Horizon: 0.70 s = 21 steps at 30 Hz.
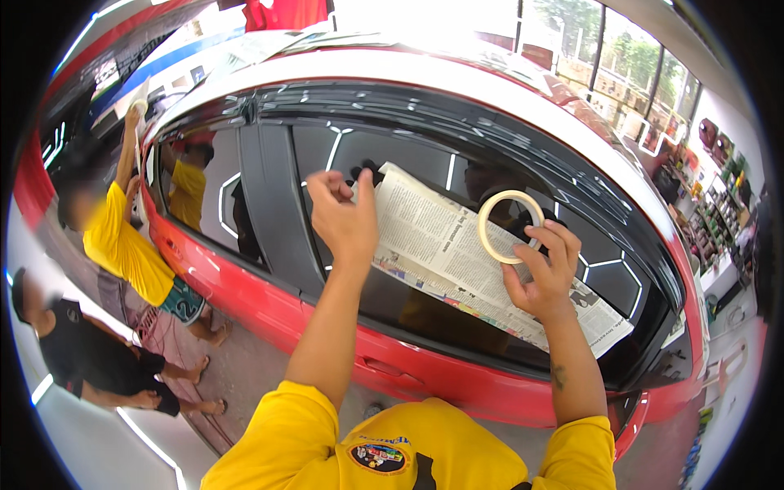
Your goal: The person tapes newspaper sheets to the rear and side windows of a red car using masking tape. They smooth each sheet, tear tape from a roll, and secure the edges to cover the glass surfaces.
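the right hand holds a roll of cream masking tape, with thumb and fingers clamped on the lower right part of its ring, in front of the newspaper sheet, which slants across the dark side window of the red car toward the window's lower right corner. the left hand is raised just beside the upper left end of this sheet, its fingers bent, but i cannot tell whether they pinch something. near the car's left end stands a co-worker in yellow shirt.
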Available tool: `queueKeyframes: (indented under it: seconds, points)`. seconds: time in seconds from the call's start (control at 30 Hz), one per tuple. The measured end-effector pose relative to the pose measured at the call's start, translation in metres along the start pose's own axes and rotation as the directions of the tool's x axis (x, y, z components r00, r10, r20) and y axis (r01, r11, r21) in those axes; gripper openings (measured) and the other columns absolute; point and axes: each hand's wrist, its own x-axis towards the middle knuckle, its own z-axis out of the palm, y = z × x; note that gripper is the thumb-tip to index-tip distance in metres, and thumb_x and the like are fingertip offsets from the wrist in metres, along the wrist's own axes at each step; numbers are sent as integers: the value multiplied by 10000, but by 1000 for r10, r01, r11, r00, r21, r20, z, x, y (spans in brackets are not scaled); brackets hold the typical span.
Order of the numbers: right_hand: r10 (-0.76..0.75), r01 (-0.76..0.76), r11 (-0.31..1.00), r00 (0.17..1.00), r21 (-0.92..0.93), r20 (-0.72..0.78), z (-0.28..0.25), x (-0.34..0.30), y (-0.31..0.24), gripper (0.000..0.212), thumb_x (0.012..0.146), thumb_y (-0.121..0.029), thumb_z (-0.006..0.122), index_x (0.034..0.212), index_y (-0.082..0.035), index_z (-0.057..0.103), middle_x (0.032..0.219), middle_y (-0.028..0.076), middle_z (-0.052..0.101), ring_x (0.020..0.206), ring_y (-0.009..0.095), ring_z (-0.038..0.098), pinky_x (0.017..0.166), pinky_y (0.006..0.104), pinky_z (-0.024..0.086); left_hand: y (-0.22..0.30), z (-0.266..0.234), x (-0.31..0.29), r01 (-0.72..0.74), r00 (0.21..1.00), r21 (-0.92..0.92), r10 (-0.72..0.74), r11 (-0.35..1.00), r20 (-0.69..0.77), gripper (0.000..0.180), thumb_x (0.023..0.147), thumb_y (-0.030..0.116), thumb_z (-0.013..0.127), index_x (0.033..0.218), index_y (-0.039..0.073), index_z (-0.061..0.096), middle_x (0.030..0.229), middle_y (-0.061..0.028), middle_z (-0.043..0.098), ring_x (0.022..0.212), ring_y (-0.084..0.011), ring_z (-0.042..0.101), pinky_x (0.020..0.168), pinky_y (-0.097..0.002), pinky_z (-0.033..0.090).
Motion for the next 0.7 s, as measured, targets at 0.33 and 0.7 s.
queueKeyframes:
  seconds: [0.33,0.7]
  points:
    - [-54,66,997,968,-40,245,-62,36,-16,358,788,-268,904,1103,-166,768,919,17,684,959,236,674,986,510,510,-27,29,-38,-605,774,209,505,769,382,1340,836,534,850,1721,-53,33,1796,-268,191,1677,-415,174,1284,-717,-37]
    - [367,-81,896,689,-437,625,-102,27,-28,601,893,-60,734,1434,-323,727,856,89,580,637,285,657,600,419,542,-16,29,-39,-559,798,241,436,794,416,1303,836,619,830,1720,-51,147,1784,-255,244,1683,-381,177,1267,-761,-10]
